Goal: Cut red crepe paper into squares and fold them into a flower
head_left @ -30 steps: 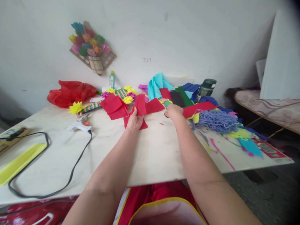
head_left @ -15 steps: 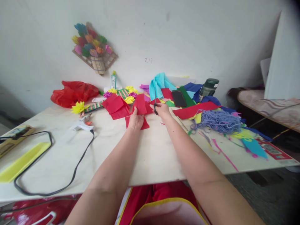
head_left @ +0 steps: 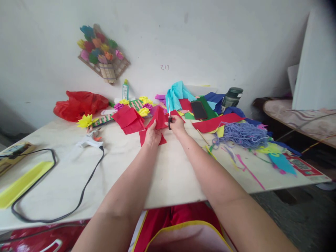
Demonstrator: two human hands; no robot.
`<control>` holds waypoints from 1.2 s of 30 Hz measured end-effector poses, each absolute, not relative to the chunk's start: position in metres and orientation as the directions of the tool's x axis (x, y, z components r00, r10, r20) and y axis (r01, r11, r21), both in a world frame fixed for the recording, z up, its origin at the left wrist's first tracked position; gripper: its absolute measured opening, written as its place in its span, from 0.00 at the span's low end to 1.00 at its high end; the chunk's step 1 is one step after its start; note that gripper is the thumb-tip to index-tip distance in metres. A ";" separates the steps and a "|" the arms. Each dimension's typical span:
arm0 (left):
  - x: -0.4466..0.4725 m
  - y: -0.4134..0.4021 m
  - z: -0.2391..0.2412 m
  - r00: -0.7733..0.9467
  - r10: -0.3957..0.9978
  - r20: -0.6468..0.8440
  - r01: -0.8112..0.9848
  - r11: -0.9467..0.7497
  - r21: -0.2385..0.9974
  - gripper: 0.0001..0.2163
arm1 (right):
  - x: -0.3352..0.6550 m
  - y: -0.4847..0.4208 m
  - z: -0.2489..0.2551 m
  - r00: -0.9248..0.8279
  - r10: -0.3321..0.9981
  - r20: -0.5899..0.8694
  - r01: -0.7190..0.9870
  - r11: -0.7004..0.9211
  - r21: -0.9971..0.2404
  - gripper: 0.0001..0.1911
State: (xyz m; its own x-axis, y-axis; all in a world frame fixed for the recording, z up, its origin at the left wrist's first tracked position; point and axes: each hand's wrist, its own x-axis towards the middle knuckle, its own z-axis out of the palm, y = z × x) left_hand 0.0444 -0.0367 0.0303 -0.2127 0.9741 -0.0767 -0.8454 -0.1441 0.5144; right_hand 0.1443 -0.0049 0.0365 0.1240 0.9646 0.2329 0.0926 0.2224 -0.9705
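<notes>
My left hand (head_left: 153,134) pinches a piece of red paper (head_left: 159,117) above the table. My right hand (head_left: 176,125) is closed around the dark handles of a pair of scissors (head_left: 169,106), whose blades point up and away beside the paper's right edge. Several cut red sheets (head_left: 128,119) lie just left of my left hand. Another red piece (head_left: 163,140) rests on the table under that hand. Whether the blades touch the held paper I cannot tell.
Left on the table (head_left: 126,182) lie a white glue gun (head_left: 89,141) with a black cord and a red plastic bag (head_left: 81,105). Yellow and purple paper flowers (head_left: 86,121) stand behind. Rightward are a phone (head_left: 198,110), purple yarn (head_left: 243,134) and a dark bottle (head_left: 232,97).
The scissors have shifted slightly left, closer to my left hand. The held red paper has turned and now shows a slanted, narrower shape. The whole view has moved a little.
</notes>
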 end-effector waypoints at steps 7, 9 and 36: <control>0.043 -0.032 0.022 -0.196 0.974 -0.110 -0.839 -0.109 0.533 0.10 | 0.157 0.002 0.033 0.095 0.944 0.315 0.342 0.267 -0.901 0.17; 0.042 -0.032 0.022 -0.185 0.977 -0.105 -0.843 -0.103 0.528 0.09 | 0.155 0.003 0.031 0.084 0.950 0.302 0.302 0.264 -0.916 0.17; 0.032 -0.018 0.026 -0.262 0.952 -0.158 -0.867 -0.161 0.471 0.09 | 0.159 -0.021 0.033 -0.281 0.959 -0.027 -0.043 -0.041 -0.998 0.20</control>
